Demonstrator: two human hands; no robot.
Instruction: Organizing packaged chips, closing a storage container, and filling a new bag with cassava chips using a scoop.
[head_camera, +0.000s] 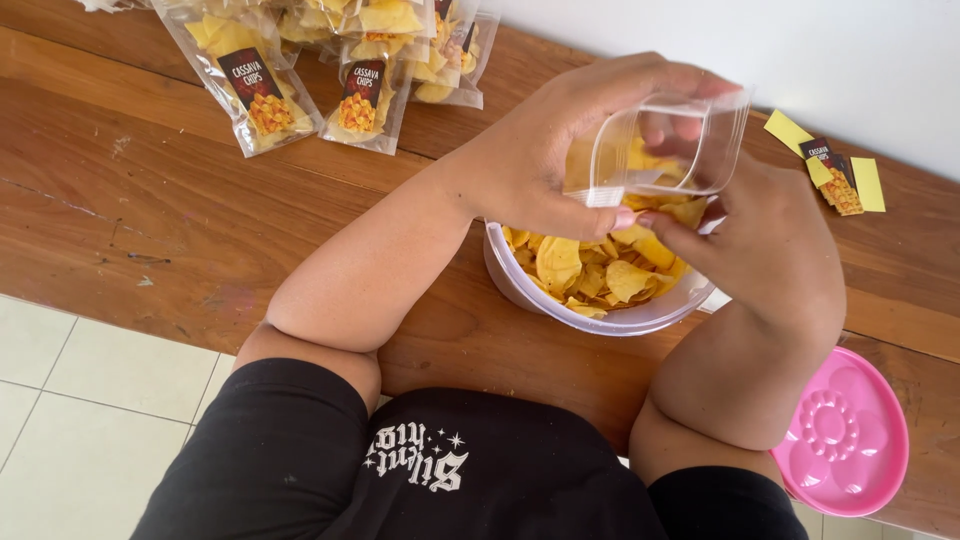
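Clear plastic pouch (668, 145) is held open above the white round plastic bowl of yellow chips (600, 280) on our brown wooden desk (150, 200): our left hand (560, 150) grips its mouth; our right hand (770, 250) pinches chips at its base.

head cam | looks steeply down | close over wooden bench (150, 210)
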